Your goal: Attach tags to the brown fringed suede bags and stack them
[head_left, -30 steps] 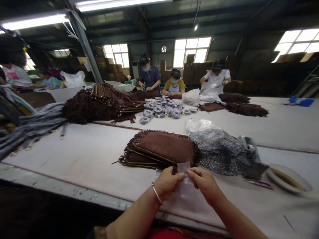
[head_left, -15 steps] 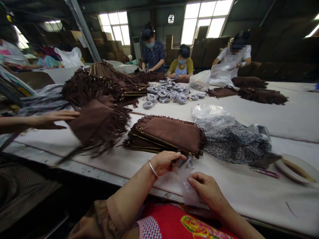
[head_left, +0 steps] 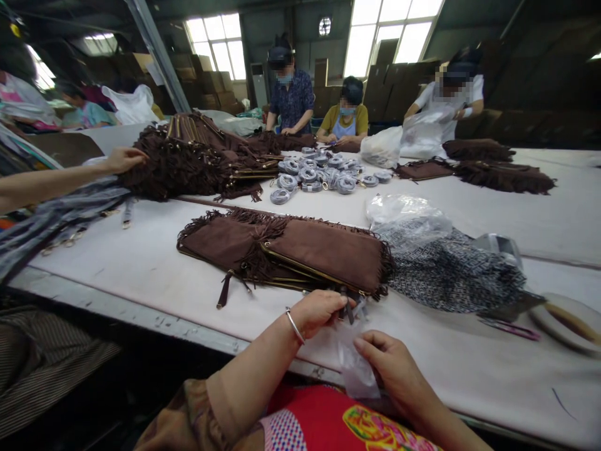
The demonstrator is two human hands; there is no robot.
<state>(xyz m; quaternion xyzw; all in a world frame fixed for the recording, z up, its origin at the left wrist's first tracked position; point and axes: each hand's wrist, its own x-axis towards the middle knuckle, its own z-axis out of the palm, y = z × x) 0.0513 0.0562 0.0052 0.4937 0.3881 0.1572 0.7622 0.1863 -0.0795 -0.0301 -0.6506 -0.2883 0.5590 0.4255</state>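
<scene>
In the head view, my left hand (head_left: 320, 313) is closed, thumb and fingers pinching a dark zipper pull (head_left: 346, 308) at the front of a stack of brown fringed pouches. The top pouch (head_left: 328, 250) lies flat, its gold zipper facing left and front. My right hand (head_left: 389, 360) pinches the edge of a small clear plastic sleeve (head_left: 353, 360), which hangs below the zipper pull at the table edge. Whether the sleeve covers part of the pull is hard to make out. Another brown pouch (head_left: 220, 238) leans against the stack on the left.
A co-worker's hand (head_left: 126, 160) touches a big pile of fringed pouches (head_left: 173, 163) at left. Coiled grey straps (head_left: 307, 175) lie beyond the stack. To the right are patterned fabric (head_left: 455, 269), purple snips (head_left: 511, 329) and a tape roll (head_left: 577, 322). Several people work across the table (head_left: 554, 225).
The co-worker's hand has let go of a brown pouch, now resting against the stack's left side, and has moved back to the pile. My hands keep their grips with little movement.
</scene>
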